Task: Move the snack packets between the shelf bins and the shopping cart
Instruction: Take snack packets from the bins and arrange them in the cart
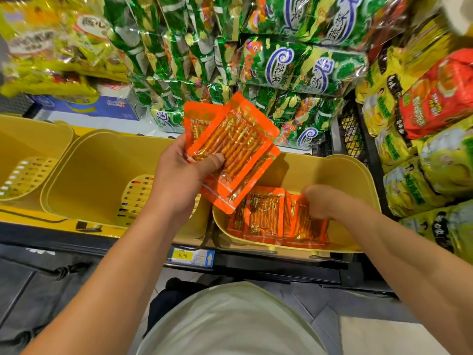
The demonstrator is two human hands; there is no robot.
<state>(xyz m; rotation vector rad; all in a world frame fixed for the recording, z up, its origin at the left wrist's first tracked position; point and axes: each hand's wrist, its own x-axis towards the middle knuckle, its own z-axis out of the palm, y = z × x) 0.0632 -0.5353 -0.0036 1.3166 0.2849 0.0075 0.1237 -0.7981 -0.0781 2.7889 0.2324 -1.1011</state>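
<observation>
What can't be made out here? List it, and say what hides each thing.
- Right hand, head view: fingertips buried among the orange packets in the right bin; its grip cannot be told.
- Packets held by the left hand: they overlap, so the count is unclear.
- Shopping cart: outside the frame.
- Price tag: its small print is too small to read.

Left hand (179, 172) grips a fanned stack of flat orange plastic snack packets (235, 149), thumb pressed across the top packet. Right hand (325, 203) reaches into the right-hand yellow plastic shelf bin (353, 175), fingers on more orange packets (263, 216) standing inside it.
</observation>
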